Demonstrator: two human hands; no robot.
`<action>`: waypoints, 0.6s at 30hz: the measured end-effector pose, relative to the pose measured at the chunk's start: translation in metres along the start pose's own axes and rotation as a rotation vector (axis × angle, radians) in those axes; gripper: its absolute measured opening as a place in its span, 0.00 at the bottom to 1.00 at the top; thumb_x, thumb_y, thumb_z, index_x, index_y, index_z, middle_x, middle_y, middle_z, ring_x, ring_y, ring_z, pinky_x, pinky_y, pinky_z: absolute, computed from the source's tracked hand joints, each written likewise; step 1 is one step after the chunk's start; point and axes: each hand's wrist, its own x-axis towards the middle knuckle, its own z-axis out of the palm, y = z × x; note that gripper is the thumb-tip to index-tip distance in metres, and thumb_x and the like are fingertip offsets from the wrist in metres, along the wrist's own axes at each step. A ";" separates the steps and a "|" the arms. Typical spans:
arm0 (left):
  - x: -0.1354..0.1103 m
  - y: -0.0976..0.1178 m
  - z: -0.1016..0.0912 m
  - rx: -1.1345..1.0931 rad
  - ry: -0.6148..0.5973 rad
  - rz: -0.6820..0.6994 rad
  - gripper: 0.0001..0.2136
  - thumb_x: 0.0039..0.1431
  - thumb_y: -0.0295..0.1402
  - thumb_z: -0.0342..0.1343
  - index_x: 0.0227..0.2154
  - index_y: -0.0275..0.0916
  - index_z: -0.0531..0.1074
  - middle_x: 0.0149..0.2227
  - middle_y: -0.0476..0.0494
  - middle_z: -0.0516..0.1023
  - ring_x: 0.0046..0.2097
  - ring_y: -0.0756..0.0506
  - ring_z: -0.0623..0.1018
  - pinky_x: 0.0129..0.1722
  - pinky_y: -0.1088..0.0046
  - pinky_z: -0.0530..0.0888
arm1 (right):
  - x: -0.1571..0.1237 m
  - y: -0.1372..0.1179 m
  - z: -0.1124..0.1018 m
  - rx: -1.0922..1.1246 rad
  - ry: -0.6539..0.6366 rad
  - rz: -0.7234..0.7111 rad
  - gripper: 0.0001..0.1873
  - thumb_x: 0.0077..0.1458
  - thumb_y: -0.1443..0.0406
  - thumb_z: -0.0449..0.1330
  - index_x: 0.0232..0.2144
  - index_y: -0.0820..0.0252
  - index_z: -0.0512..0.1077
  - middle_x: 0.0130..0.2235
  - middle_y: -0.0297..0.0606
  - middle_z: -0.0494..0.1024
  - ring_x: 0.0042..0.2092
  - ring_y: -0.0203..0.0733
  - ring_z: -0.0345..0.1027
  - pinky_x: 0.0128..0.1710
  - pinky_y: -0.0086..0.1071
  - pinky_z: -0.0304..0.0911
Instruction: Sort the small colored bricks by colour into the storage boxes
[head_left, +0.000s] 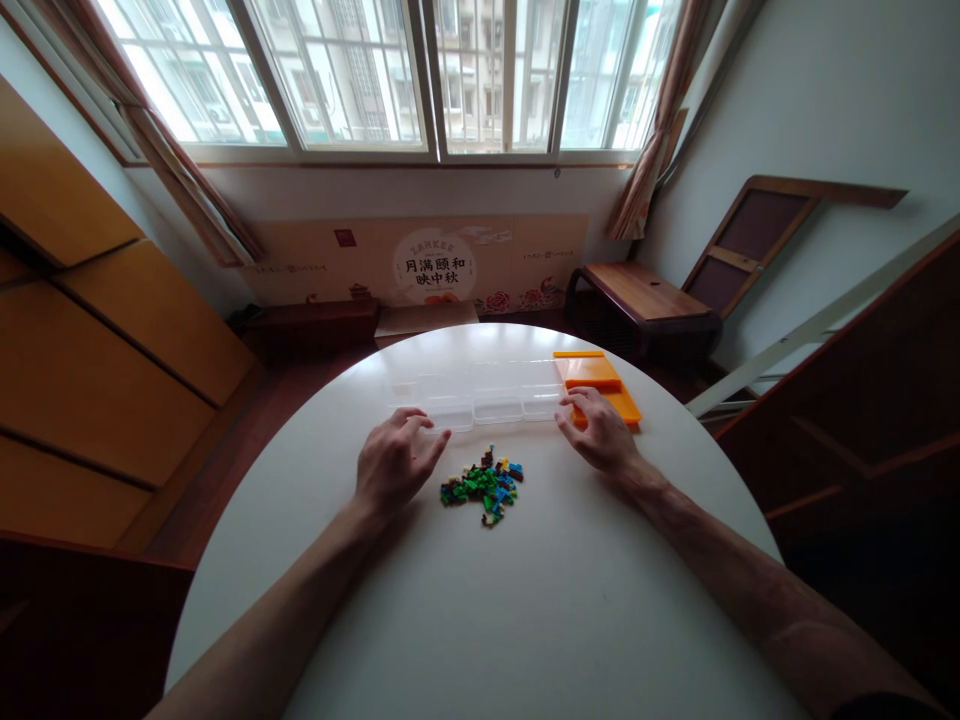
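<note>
A small heap of tiny building bricks (486, 488), mostly green, blue, brown and yellow, lies loose on the white table between my hands. Beyond it sits a clear plastic compartment box (498, 410). My left hand (394, 460) is by the box's near left corner, thumb and fingers apart, holding nothing. At the box's right end, my right hand (598, 432) rests with bent, parted fingers, partly covering an orange plastic tray (627, 404). Whether those fingertips touch the box or the tray, I cannot tell.
The round white table (525, 620) has its far edge just behind the box. Past it are a wooden stool (645, 292), a folded chair frame (750, 240) and a printed cardboard panel (300, 245) under the windows. Wooden cabinets (112, 350) stand at left.
</note>
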 end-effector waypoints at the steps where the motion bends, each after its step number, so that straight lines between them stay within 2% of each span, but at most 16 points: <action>1: 0.000 0.000 0.000 0.006 0.006 -0.014 0.17 0.73 0.50 0.56 0.42 0.42 0.79 0.53 0.41 0.82 0.46 0.37 0.83 0.51 0.57 0.77 | 0.000 0.000 0.000 0.005 -0.003 -0.002 0.18 0.68 0.52 0.59 0.48 0.56 0.79 0.58 0.48 0.78 0.57 0.58 0.76 0.62 0.52 0.71; 5: 0.000 -0.002 0.001 0.028 0.013 -0.043 0.15 0.72 0.49 0.57 0.42 0.42 0.79 0.51 0.42 0.83 0.43 0.38 0.83 0.49 0.57 0.77 | -0.001 -0.002 0.001 0.008 -0.013 -0.016 0.18 0.67 0.52 0.60 0.48 0.57 0.78 0.59 0.48 0.77 0.58 0.57 0.75 0.63 0.51 0.71; 10: 0.000 -0.007 0.005 0.041 0.010 -0.013 0.11 0.69 0.44 0.60 0.40 0.42 0.79 0.51 0.42 0.82 0.48 0.36 0.83 0.53 0.55 0.77 | -0.002 -0.002 0.004 0.011 -0.023 -0.025 0.15 0.66 0.54 0.61 0.45 0.57 0.78 0.60 0.48 0.76 0.58 0.57 0.75 0.62 0.51 0.71; 18: 0.000 -0.010 0.004 0.060 0.041 -0.044 0.11 0.71 0.44 0.58 0.38 0.43 0.79 0.49 0.42 0.83 0.44 0.39 0.83 0.48 0.59 0.78 | -0.001 -0.002 0.003 0.033 -0.026 -0.040 0.09 0.64 0.58 0.61 0.40 0.57 0.76 0.58 0.48 0.77 0.58 0.57 0.75 0.61 0.50 0.72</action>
